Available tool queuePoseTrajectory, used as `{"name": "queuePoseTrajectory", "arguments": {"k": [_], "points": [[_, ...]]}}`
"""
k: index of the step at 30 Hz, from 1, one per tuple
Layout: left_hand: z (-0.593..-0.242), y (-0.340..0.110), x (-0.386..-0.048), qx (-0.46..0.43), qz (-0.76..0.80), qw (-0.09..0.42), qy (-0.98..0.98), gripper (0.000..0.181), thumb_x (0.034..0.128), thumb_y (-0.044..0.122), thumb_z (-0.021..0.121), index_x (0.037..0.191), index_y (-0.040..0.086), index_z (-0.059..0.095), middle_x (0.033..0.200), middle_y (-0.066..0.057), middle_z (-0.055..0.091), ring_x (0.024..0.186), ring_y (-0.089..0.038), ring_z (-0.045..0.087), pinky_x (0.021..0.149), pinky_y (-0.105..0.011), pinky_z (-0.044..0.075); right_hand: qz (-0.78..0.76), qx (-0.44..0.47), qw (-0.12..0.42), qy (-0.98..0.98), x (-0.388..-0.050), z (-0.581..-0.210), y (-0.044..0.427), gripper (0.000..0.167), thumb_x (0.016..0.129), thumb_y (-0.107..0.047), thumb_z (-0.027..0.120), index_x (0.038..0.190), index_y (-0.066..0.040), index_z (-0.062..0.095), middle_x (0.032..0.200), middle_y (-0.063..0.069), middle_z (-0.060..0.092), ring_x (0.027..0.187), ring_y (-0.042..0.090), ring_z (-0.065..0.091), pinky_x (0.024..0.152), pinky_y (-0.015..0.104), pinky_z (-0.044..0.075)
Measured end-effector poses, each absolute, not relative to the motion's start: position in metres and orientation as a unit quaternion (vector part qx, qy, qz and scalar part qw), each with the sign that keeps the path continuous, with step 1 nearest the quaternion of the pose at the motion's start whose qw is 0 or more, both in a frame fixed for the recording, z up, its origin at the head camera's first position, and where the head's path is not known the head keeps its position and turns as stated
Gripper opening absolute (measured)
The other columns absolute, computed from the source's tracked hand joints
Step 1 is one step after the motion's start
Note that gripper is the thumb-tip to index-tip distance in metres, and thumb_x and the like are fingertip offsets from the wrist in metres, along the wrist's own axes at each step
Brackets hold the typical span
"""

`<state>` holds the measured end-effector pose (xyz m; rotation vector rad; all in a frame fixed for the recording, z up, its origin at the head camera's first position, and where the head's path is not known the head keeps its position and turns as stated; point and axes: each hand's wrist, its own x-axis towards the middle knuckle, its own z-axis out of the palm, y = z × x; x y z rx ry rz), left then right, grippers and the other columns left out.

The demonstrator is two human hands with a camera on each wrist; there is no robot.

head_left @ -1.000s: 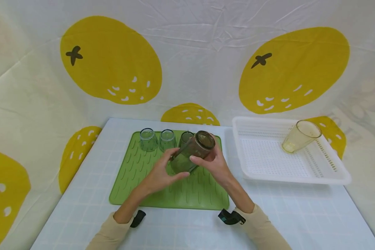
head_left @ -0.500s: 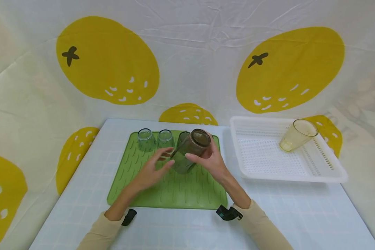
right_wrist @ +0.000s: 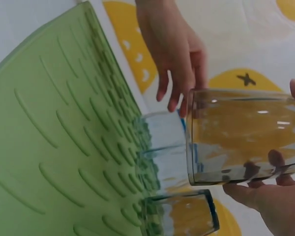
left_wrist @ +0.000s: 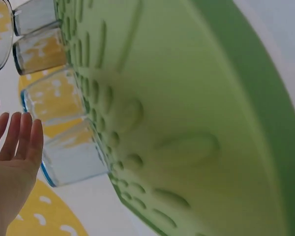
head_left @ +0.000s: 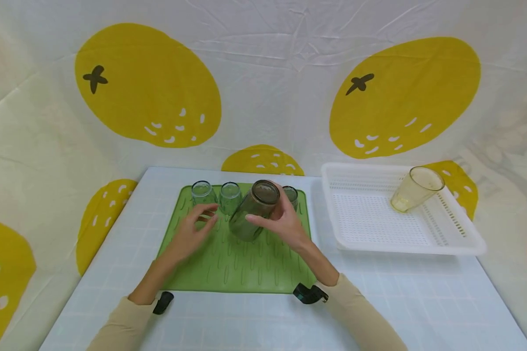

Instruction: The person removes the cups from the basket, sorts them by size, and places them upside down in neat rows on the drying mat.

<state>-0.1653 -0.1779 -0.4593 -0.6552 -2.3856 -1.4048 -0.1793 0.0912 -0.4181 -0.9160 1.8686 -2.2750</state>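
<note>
My right hand (head_left: pixel 283 224) holds a smoky grey drinking glass (head_left: pixel 251 214) above the green ribbed mat (head_left: pixel 246 273). The glass is tilted, base up and mouth toward the lower left. In the right wrist view, the thumb and fingers lie on opposite sides of the glass (right_wrist: pixel 241 142). My left hand (head_left: pixel 189 236) hovers over the mat's left part, apart from the held glass, fingers loosely bent and holding nothing. Clear glasses (head_left: pixel 203 193) (head_left: pixel 231 197) stand upside down at the back, near its fingertips. A darker glass (head_left: pixel 291 196) stands behind the right hand.
A white perforated plastic basket (head_left: pixel 334 214) stands on the right of the pale checked tablecloth (head_left: pixel 377 292). Inside it leans a yellowish glass (head_left: pixel 417 187). A fruit-patterned cloth (head_left: pixel 272 97) hangs behind the table.
My left hand has let go of the smoky glass and drawn away to the left. The right hand has carried the glass slightly left, uncovering the darker glass behind it.
</note>
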Motion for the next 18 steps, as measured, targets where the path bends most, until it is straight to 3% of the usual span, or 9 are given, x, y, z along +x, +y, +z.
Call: {"name": "queuePoseTrajectory", "arguments": {"k": [5,9,18], "points": [[-0.462,-0.193,-0.168,-0.209,-0.476,0.157,-0.840,0.028,0.1002,-0.004,0.062,0.128,-0.010,0.062,0.119,-0.026,0.065,0.102,-0.033,0.063,0.085,-0.021,0.051,-0.734,-0.304,0.036,0.606,-0.181,-0.419,0.081,0.079,0.089,-0.008,0.082,0.154,-0.014,0.037,0.145,0.012,0.051,0.133,0.029,0.051,0.107,0.040,0.047],[-0.465,-0.206,-0.169,-0.179,-0.452,0.158,-0.860,0.026,0.1017,0.000,0.061,0.127,-0.007,0.064,0.119,-0.023,0.066,0.101,-0.029,0.063,0.081,-0.018,0.048,-0.734,-0.308,0.046,0.604,-0.182,-0.422,0.072,0.080,0.089,-0.007,0.081,0.155,-0.017,0.036,0.147,0.011,0.050,0.134,0.028,0.052,0.109,0.042,0.045],[-0.470,-0.229,-0.174,-0.105,-0.416,0.198,-0.881,0.020,0.1014,-0.001,0.060,0.119,-0.009,0.067,0.109,-0.022,0.068,0.091,-0.030,0.062,0.071,-0.012,0.042,-0.716,-0.327,0.063,0.614,-0.184,-0.430,0.051,0.077,0.089,-0.015,0.083,0.153,-0.021,0.041,0.143,0.007,0.054,0.125,0.026,0.057,0.102,0.041,0.050]]}}
